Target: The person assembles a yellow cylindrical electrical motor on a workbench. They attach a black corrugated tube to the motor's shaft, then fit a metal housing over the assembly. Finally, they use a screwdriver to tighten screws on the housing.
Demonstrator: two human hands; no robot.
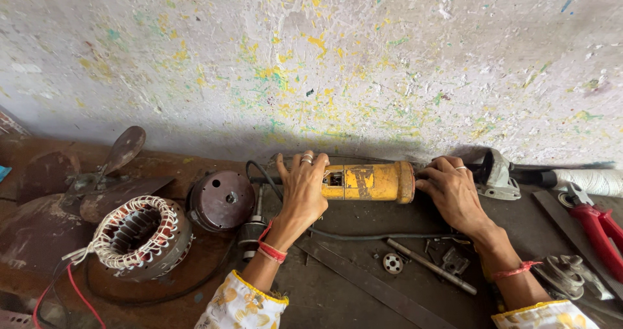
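Two hands steady a yellow tool housing [368,182] lying against the wall on the workbench [337,296]: the left hand [302,189] wraps its rear end, the right hand [451,189] curls fingers around the front. A wound stator [137,233] sits far left.

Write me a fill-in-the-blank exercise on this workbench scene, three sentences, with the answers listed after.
1. Both hands rest on a tool body whose casing is coloured ____.
2. The left hand wears a red thread at the wrist and rings on its ____.
3. The wound stator with white-laced copper coils lies to the ____ of the left hand, while the right hand grips the tool's other end.

Missing words: yellow; fingers; left
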